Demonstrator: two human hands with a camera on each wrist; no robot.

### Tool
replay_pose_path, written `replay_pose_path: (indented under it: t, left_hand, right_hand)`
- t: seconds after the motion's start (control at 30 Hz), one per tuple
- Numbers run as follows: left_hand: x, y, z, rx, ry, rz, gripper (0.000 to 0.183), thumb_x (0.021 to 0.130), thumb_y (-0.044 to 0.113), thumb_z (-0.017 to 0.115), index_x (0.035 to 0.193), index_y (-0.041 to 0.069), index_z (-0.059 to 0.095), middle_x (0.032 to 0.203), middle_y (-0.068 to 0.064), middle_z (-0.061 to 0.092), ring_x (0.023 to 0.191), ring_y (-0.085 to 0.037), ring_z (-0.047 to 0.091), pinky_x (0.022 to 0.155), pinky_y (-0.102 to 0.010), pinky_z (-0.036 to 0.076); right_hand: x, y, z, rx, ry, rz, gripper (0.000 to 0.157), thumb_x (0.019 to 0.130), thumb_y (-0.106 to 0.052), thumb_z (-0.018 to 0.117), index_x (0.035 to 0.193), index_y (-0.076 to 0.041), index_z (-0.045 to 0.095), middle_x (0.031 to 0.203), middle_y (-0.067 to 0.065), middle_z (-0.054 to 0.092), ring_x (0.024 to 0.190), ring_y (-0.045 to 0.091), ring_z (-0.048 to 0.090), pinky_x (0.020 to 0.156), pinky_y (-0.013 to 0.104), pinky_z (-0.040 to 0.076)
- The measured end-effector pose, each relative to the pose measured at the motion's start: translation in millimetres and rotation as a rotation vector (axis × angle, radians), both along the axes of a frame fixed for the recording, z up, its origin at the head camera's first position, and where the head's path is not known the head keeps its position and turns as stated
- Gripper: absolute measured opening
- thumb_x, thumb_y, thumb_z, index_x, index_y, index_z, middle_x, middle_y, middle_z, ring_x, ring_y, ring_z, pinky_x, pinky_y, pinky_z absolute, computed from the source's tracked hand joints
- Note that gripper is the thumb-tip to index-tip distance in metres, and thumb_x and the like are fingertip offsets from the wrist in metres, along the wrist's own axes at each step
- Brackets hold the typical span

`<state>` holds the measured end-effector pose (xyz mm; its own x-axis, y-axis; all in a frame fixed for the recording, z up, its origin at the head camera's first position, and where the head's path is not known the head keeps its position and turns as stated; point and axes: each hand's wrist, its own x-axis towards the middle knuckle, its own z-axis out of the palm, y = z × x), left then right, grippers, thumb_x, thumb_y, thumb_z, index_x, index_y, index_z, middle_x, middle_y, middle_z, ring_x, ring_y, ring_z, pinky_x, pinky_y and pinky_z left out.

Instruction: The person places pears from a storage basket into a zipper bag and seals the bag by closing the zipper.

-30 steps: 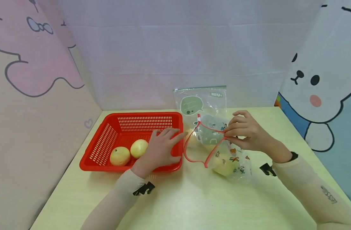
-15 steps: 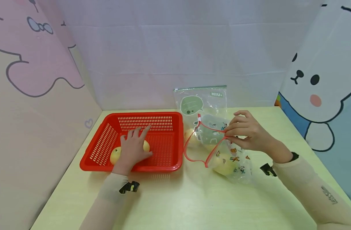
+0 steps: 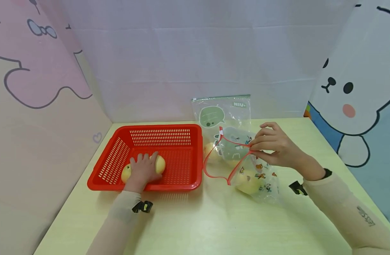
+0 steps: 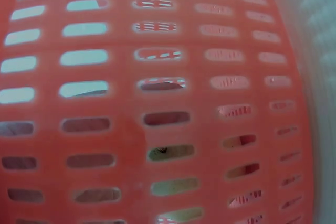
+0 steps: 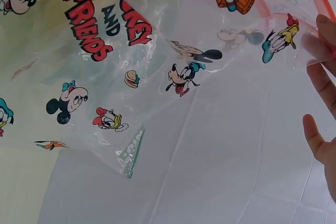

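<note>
Inside the red plastic basket [image 3: 195,185], my left hand [image 3: 142,173] grips a round yellow fruit [image 3: 161,165], its fingers bent over it and thumb on the near side. A second yellow fruit [image 3: 126,174] lies to the hand's left, partly covered. The left wrist view shows mostly the slotted basket wall [image 4: 126,108]; the grip is hidden there. My right hand [image 3: 274,145] pinches the red-edged mouth of a clear zip bag [image 3: 267,175] with cartoon prints, holding it agape towards the basket. A yellow fruit [image 3: 247,182] shows through this bag. Fingers [image 5: 321,85] touch its edge in the right wrist view.
Behind the cartoon bag stands another clear bag [image 3: 211,117] with a green zip and green print, with yellow fruit [image 3: 210,150] low in it. The pale table [image 3: 195,226] meets a white cloth backdrop [image 3: 169,63]. Printed side cloths stand left and right.
From the basket's right side my left hand has moved left, then down onto the right-hand fruit, and its spread fingers have closed round it. My right hand and the bag stay put.
</note>
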<state>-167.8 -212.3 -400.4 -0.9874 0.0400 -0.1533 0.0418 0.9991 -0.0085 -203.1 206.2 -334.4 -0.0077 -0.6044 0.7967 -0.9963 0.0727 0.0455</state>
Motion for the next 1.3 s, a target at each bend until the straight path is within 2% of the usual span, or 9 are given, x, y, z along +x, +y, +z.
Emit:
replay_pose_path:
  t: [0.53,0.67,0.8,1.03,1.3]
  left_hand:
    - [-0.7,1.2,-0.9,-0.039,0.026,-0.039,0.084,0.08,0.038,0.08,0.147,0.004,0.043,0.127,-0.027,0.054,0.121,-0.044,0.042,0.102,-0.069,0.028]
    - [-0.1,2.1,-0.9,-0.043,0.053,-0.06,0.082,0.08,0.038,0.079,0.146,0.004,0.044,0.126,-0.028,0.055,0.119,-0.045,0.044,0.101,-0.069,0.03]
    - [0.7,3.3,1.0,-0.019,0.134,-0.071,0.08,0.08,0.039,0.077,0.144,0.004,0.045,0.122,-0.027,0.055,0.117,-0.044,0.046,0.099,-0.068,0.033]
    - [2.6,9.9,7.5,0.058,0.331,-0.112,0.078,0.08,0.041,0.077,0.143,0.006,0.046,0.118,-0.025,0.057,0.115,-0.042,0.047,0.098,-0.066,0.033]
    - [8.7,28.0,27.0,0.14,0.559,-0.2,0.074,0.077,0.037,0.078,0.139,0.007,0.05,0.115,-0.023,0.057,0.113,-0.04,0.049,0.098,-0.063,0.035]
  right_hand:
    - [-0.4,-0.8,1.0,0.011,0.006,0.001,0.032,0.1,-0.028,0.061,0.079,-0.007,0.073,0.079,0.007,0.071,0.076,0.025,0.058,0.106,0.037,0.03]
    - [-0.4,-0.8,0.7,0.011,0.007,-0.002,0.032,0.1,-0.028,0.061,0.079,-0.007,0.073,0.079,0.007,0.071,0.076,0.025,0.058,0.106,0.037,0.03]
    - [-0.9,-1.1,0.9,0.012,0.01,-0.001,0.033,0.1,-0.029,0.06,0.079,-0.007,0.072,0.079,0.007,0.071,0.076,0.025,0.058,0.106,0.037,0.03]
    - [-1.2,-1.2,0.8,0.01,0.007,0.001,0.032,0.1,-0.029,0.061,0.079,-0.007,0.073,0.079,0.007,0.071,0.076,0.024,0.058,0.105,0.037,0.03]
    - [-1.4,-0.8,-0.4,0.008,0.011,0.016,0.031,0.1,-0.027,0.061,0.079,-0.006,0.072,0.079,0.008,0.071,0.077,0.026,0.058,0.106,0.036,0.033]
